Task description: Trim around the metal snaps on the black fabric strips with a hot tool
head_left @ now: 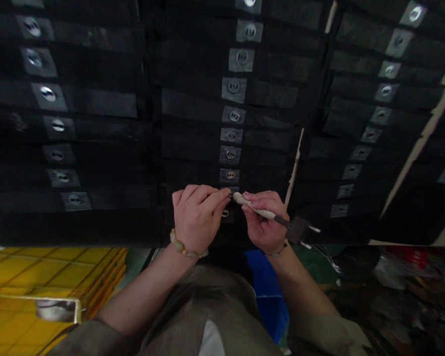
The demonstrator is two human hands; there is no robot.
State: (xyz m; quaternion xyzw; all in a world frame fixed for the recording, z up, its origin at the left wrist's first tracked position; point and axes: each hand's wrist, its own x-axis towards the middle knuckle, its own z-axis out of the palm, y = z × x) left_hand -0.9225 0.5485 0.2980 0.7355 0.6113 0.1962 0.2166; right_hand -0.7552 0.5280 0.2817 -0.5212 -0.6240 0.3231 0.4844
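Note:
My left hand, with a beaded bracelet on the wrist, is pinched at the middle stack of black strips. Its fingertips meet at a small metal piece, mostly hidden, in that stack's column of clear patches. My right hand grips a slim tool with a pale, wrapped-looking body and a dark, blocky rear end carrying two metal prongs; its exact kind is unclear. The tool's rounded pale tip nearly touches my left fingertips. Just below them lies a patch with a shiny oval piece. Above sits a similar round piece.
More black strips with clear patches and round metal pieces form a left column and a right column. Yellow crates stand at lower left. A blue container is below the table edge. Plastic-wrapped clutter lies at lower right.

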